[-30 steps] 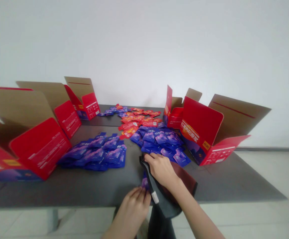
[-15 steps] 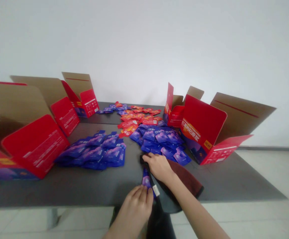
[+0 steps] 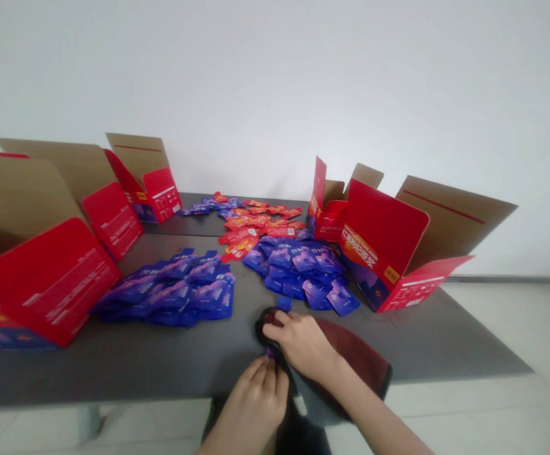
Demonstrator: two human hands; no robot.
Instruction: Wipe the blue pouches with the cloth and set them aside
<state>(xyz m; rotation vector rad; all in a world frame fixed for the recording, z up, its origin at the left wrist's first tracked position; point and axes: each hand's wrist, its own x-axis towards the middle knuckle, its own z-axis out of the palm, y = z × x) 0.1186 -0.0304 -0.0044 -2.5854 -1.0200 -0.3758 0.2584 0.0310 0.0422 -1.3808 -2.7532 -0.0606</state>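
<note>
At the front of the table, my left hand [image 3: 260,388] has its fingers closed on the near end of a blue-purple sachet [image 3: 270,352]. Most of that sachet is hidden; a blue end [image 3: 284,303] shows beyond the cloth. A brown cloth [image 3: 357,354] with black edging and a white tag lies across it, bunched under my right hand [image 3: 303,341], whose fingers grip its far end. Just ahead of my right hand is a heap of blue sachets [image 3: 298,265]. A second pile of blue sachets [image 3: 175,291] lies to the left of both hands.
Open red cartons [image 3: 52,278] stand along the left side, with more red cartons [image 3: 383,234] on the right. Red-orange sachets [image 3: 260,221] and a smaller blue group [image 3: 208,205] lie farther back. The dark table [image 3: 161,360] ends close to me.
The cloth's far end now covers the middle of the sachet, which showed before. The sachet's far end has come into view beyond it. The camera view has shifted slightly.
</note>
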